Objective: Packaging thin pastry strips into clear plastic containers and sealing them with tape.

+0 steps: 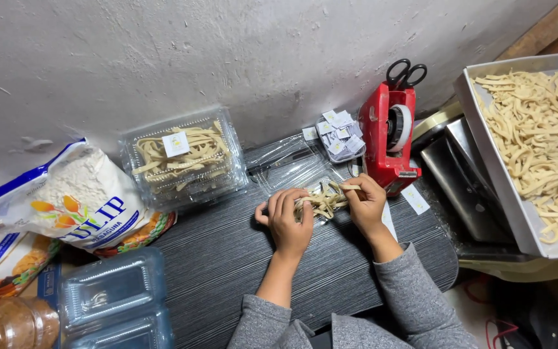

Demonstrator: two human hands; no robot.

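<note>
My left hand [287, 220] and my right hand [367, 205] both press on a bunch of pale pastry strips [323, 200] that lies in an open clear plastic box [292, 169] on the dark table [227, 258]. The left hand cups the strips' left end; the right hand pinches the right end. Grey sleeves cover both my forearms.
A closed clear box of strips [185, 157] with a small label stands at the back left. A red tape dispenser [390, 139] with black scissors [407, 72], loose labels [340, 134], a white tray of strips [537, 142], flour bags [66, 200] and stacked clear boxes [114, 300] surround the spot.
</note>
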